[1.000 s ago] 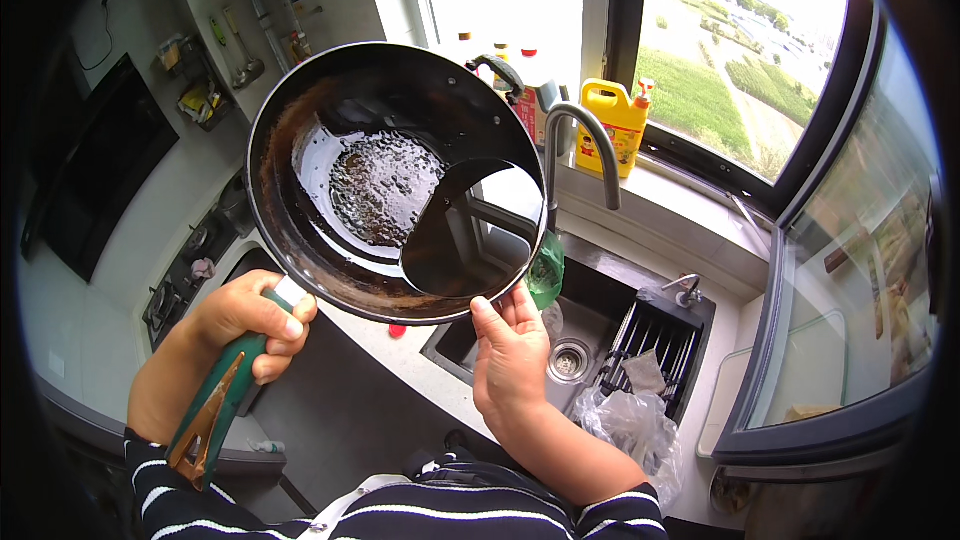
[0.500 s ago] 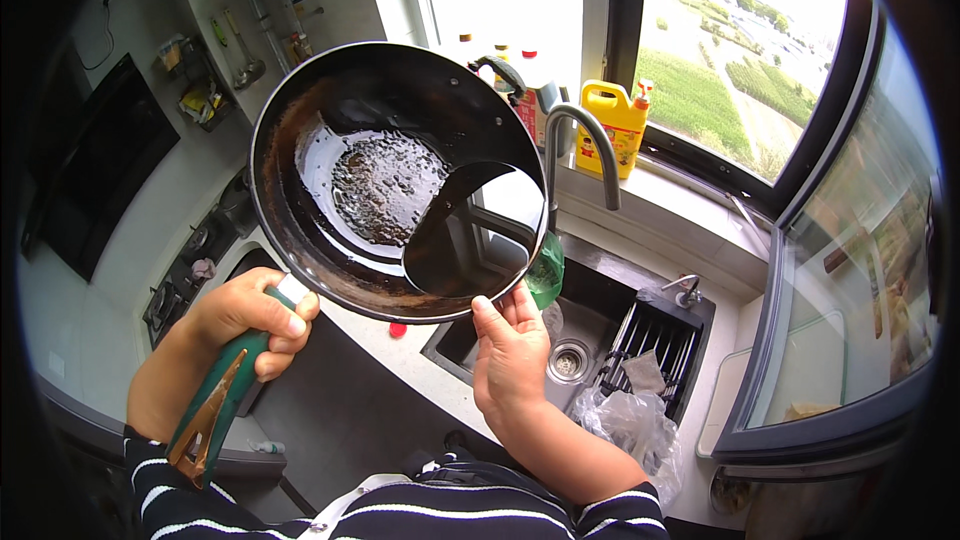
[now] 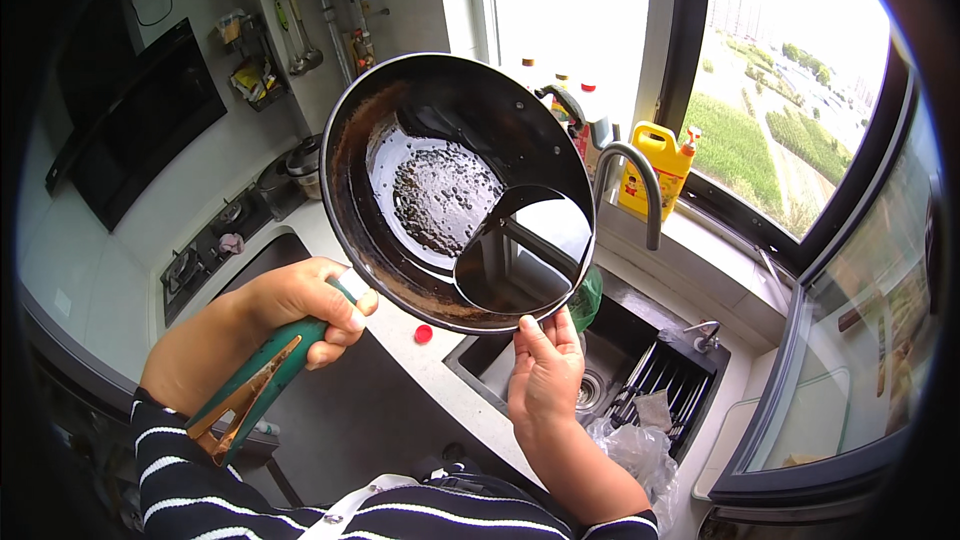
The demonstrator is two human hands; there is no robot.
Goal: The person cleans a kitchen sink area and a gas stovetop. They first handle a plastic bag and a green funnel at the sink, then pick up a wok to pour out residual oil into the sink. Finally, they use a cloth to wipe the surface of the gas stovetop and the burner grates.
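Note:
A large black wok (image 3: 450,110) is held up above the counter and the near side of the sink, tilted toward the right. Dark liquid (image 3: 520,265) pools on its lower right side, and its bottom looks wet and speckled. My left hand (image 3: 315,305) is closed around the green handle (image 3: 262,365), close to where it joins the wok. At the wok's lower right rim, my right hand (image 3: 548,365) grips the edge, thumb in front and fingers partly hidden. A small loop handle (image 3: 562,105) sits on the far rim.
Below right is a sink (image 3: 490,380) with a black drying rack (image 3: 655,380) and a clear plastic bag (image 3: 640,455). A grey faucet (image 3: 640,165), yellow jug (image 3: 655,165) and several bottles stand behind. A red cap (image 3: 423,334) lies on the counter; an opened window pane (image 3: 840,370) juts in at right.
The view has turned left, so the wok, hands and surroundings appear shifted right and slightly lower. Both hands keep their hold, and the liquid still pools at the lower right.

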